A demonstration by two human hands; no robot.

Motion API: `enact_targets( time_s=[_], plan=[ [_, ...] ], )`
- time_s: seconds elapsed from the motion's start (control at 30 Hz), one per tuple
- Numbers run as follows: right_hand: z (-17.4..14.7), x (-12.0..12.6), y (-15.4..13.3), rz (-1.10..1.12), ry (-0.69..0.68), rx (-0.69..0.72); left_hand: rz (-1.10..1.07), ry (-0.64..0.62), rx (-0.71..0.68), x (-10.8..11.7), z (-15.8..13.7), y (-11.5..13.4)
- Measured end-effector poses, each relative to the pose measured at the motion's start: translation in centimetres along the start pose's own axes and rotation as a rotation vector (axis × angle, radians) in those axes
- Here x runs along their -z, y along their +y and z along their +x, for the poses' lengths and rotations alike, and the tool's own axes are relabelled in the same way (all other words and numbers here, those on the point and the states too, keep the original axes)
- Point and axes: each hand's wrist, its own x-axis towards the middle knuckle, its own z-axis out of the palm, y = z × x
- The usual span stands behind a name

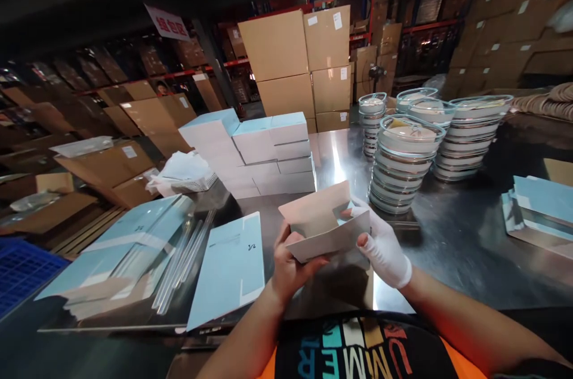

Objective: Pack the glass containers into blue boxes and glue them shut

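Between my two hands is a small paperboard box [331,239], partly folded, with a plain inside and one panel standing up. My bare left hand [290,262] grips its left end, thumb along the near wall. On my right hand [387,247] is a white glove that leaves fingertips bare. This hand holds the box's right end, with a finger at the inner corner flaps and the thumb outside. A flat light-blue carton sheet [230,265] lies left of my left hand. Behind the box stands a stack of white boxes with blue tops [273,152].
Stacked round glass dishes with lids [403,158] stand at the right on the metal table [456,247]. Flat blue cartons [116,242] and clear strips [183,265] lie left. More blue cartons [541,206] sit far right. A white basket [201,182] is at the table's left edge.
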Motion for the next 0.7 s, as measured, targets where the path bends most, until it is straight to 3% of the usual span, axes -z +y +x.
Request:
enact_targets(
  time_s=[0.1,0.23,0.3,0.4,0.5,0.57,0.63,0.7],
  plan=[
    [0.5,-0.6,-0.8,-0.031,0.077,0.062,-0.046,0.027,-0.117,-0.4,0.2,0.6],
    [0.7,-1.1,0.0,-0.172,0.302,0.013,-0.145,0.146,-0.118,-1.6,-1.1,-0.3],
    [0.7,-1.1,0.7,-0.200,0.396,0.016,-0.119,0.129,-0.155,-2.2,-1.8,-0.9],
    [0.7,-0.5,1.3,-0.132,0.354,0.086,-0.015,0.036,-0.179,-2.5,-2.2,-1.2],
    [0.9,1.3,2.0,-0.111,0.258,0.087,-0.004,0.083,-0.123,-1.6,-1.7,-0.7],
    [1.0,3.0,2.7,-0.335,0.202,-0.029,-0.002,0.164,-0.070,-0.4,-1.1,-0.3],
    [1.1,4.5,3.8,-0.712,0.079,-0.296,-0.035,0.220,0.018,0.9,-0.6,-0.1],
    [0.8,5.4,5.3,-0.954,-0.078,-0.591,-0.121,0.242,0.136,2.1,-0.2,-0.1]
  ],
)
